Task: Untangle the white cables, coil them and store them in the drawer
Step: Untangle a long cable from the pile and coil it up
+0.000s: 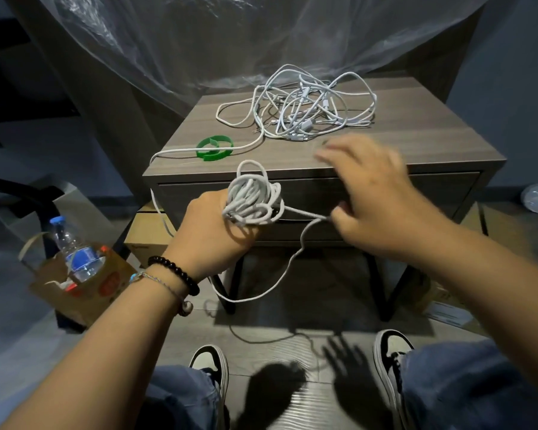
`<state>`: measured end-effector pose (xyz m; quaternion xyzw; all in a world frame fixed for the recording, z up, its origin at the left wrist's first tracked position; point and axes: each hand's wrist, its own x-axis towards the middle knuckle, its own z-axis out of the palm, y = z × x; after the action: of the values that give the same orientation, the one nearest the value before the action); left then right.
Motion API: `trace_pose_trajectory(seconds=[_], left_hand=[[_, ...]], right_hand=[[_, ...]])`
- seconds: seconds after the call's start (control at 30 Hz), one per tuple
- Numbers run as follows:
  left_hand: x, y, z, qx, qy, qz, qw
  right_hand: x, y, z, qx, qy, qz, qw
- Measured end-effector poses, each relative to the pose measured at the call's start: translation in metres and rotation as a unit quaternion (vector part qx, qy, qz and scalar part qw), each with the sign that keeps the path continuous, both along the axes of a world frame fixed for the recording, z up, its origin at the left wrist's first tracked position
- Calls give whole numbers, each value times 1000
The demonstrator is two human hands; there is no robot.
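My left hand [213, 231] grips a coiled bundle of white cable [252, 200] in front of the closed drawer [311, 193] of a small wooden side table [416, 141]. A strand runs from the bundle to my right hand [373, 200], which pinches it near the thumb; the other fingers are spread and blurred. The loose end hangs down in a loop toward the floor. A tangled heap of white cables [308, 107] lies on the tabletop at the back. One cable trails off the table's left edge past a green strap [215, 147].
A cardboard box with a water bottle [75, 249] sits on the floor at the left. Another box stands under the table's left side. Clear plastic sheeting hangs behind the table. My feet in black-and-white shoes rest on the floor below.
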<state>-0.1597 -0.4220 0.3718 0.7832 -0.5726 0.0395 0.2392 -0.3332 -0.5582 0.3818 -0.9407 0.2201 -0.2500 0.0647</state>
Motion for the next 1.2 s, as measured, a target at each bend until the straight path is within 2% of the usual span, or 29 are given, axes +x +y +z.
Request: trace_pose_trajectory(seconds=[0.07,0.1,0.17,0.23,0.3,0.33,0.37,0.47,0.53,0.6,0.77,0.83,0.9,1.07,1.2], left_hand=[[-6,1,4,-59,176,-12,983],[-8,1,5,-89,289,-13,953],[-11,2,6,-124,475,-18,871],[-11,1,3,-153,618,-32,771],[-10,-2,4,-179,703,-29,688],[-9,-3,6,-197,726,-25,658],[-6,-3,9,-217,743,-21,632],[10,-1,15,-271,772,8,574],[18,1,16,-286,766,30,575],[18,1,14,-275,742,40,610],[-1,-1,1,-146,705,4,694],[-11,-3,-3,-123,688,-16,715],[-18,-4,-5,-105,682,-37,723],[-21,-7,-13,-80,623,-29,778],[-20,-8,-15,-56,578,-19,814]], right_hand=[[10,13,-8,137,-25,48,989],[14,18,-11,195,-43,51,979],[21,26,-14,286,-79,41,954],[26,30,-13,437,-128,65,888],[28,33,-8,558,-153,112,808],[27,34,-6,580,-148,126,791],[26,32,-5,584,-134,133,790],[21,21,-1,536,-83,119,831],[16,13,2,513,-67,105,849],[14,9,5,502,-94,96,854],[16,9,-1,451,-237,61,858],[17,12,-5,411,-260,71,871],[18,17,-10,342,-256,83,900],[21,28,-17,199,-230,97,948],[21,31,-18,117,-195,108,968]])
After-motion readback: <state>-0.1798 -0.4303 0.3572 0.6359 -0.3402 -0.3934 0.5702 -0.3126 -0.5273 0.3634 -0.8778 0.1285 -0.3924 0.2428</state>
